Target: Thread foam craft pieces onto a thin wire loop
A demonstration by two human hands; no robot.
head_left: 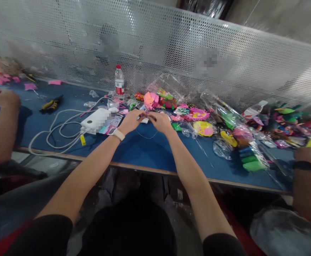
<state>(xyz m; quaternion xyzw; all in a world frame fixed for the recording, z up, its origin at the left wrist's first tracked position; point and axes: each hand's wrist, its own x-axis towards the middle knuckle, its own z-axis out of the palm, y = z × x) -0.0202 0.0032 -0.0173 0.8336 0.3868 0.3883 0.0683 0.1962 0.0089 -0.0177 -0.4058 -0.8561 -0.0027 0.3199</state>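
Observation:
My left hand [131, 121], with a white band on its wrist, is closed in a pinch above the blue table. Close by on its right, my right hand [161, 121] also pinches, fingertips almost meeting those of the left. A thin thread or wire [148, 137] hangs in a shallow loop below the fingers, one end running up to each hand. Whatever else sits between the fingertips is too small to make out. Left of my left hand lies a white power bank [94, 120] with a cable, beside a phone-like printed item [113, 124].
A red-capped bottle [119, 81] stands near the perforated metal screen [155, 42]. Colourful foam pieces and plastic wrap crowd the right side, with a yellow piece [203, 128]. A white cable [49, 133] coils at left. Other people's arms [1, 121] [306, 174] flank me.

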